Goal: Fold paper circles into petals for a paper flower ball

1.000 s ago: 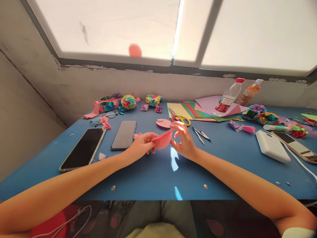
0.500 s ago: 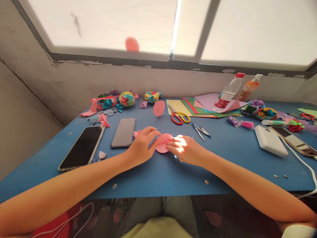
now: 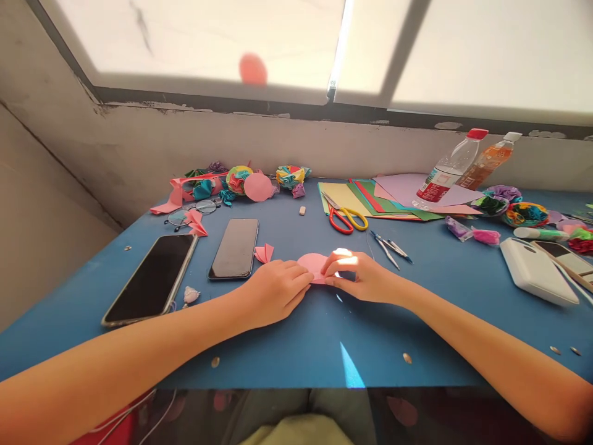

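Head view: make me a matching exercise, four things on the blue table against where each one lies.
Things:
1. folded pink paper piece
2. red and yellow handled scissors
3. larger black phone
4. clear plastic bottle with red cap

Places:
A. near the table's left edge
B. on the stack of coloured sheets
C. far right, leaning by the wall
D. under the fingertips of the left hand and right hand

Pairs: 1-D, 2-B, 3-A, 4-C

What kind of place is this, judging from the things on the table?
Probably a home or hobby craft corner: a blue table under a window, with a stack of coloured paper sheets, scissors and finished paper flower balls. Both hands press a pink paper piece flat.
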`<act>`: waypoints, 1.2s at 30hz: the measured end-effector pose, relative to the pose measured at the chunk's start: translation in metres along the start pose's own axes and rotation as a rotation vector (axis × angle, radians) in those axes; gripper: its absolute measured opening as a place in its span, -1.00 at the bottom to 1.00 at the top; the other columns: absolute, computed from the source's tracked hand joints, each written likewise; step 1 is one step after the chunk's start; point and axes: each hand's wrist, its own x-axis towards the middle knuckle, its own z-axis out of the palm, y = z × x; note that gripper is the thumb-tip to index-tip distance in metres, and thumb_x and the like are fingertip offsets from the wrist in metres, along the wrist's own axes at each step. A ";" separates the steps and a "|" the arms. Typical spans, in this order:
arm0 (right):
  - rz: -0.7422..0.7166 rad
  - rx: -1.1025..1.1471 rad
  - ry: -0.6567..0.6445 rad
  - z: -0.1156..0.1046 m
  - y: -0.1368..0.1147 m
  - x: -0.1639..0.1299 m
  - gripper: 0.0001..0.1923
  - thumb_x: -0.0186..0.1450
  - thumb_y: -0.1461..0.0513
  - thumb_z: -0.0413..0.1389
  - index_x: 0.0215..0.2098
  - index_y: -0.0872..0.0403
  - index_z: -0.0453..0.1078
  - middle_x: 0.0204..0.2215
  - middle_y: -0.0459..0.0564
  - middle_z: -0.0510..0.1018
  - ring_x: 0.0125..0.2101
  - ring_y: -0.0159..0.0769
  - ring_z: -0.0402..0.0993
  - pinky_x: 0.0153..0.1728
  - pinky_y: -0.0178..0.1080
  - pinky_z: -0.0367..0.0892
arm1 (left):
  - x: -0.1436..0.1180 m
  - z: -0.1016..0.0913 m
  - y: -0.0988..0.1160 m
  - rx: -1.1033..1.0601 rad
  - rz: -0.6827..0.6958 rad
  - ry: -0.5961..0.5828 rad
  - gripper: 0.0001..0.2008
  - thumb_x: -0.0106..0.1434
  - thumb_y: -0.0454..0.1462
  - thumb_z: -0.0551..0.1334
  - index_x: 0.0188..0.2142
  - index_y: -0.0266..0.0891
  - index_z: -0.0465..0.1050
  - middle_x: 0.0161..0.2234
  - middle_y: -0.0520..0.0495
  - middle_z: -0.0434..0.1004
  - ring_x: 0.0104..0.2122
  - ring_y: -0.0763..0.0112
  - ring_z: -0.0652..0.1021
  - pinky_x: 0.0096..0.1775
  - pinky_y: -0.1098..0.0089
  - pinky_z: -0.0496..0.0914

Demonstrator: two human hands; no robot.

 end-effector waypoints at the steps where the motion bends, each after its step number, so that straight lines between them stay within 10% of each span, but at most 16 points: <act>1: 0.005 0.034 0.007 0.000 0.001 0.001 -0.84 0.29 0.25 0.00 -0.40 0.11 0.37 -0.38 -0.04 0.45 -0.37 -0.40 0.30 -0.32 -0.30 0.24 | 0.000 0.000 0.000 0.006 0.004 0.012 -0.68 0.32 -0.35 -0.12 -0.07 -0.33 0.32 -0.24 -0.20 0.48 -0.22 0.20 0.47 -0.26 0.26 0.32; 20: -0.225 -0.436 0.112 0.008 0.003 -0.002 -0.81 0.33 0.22 -0.04 -0.25 0.09 0.39 -0.28 -0.06 0.48 -0.39 -0.41 0.31 -0.35 -0.34 0.20 | -0.001 0.001 0.003 0.080 0.023 0.049 -0.70 0.32 -0.34 -0.07 -0.05 -0.32 0.32 -0.17 -0.16 0.46 -0.16 0.25 0.45 -0.16 0.25 0.37; 36: -0.091 -0.373 0.019 0.004 0.006 -0.007 -0.72 0.34 0.17 -0.08 -0.20 -0.02 0.47 -0.58 -0.11 0.46 -0.61 -0.47 0.21 -0.57 -0.36 -0.07 | -0.003 0.001 0.014 0.207 0.025 -0.057 -0.64 0.34 -0.33 -0.13 0.03 -0.39 0.25 -0.06 -0.22 0.37 -0.08 0.18 0.39 -0.17 0.21 0.35</act>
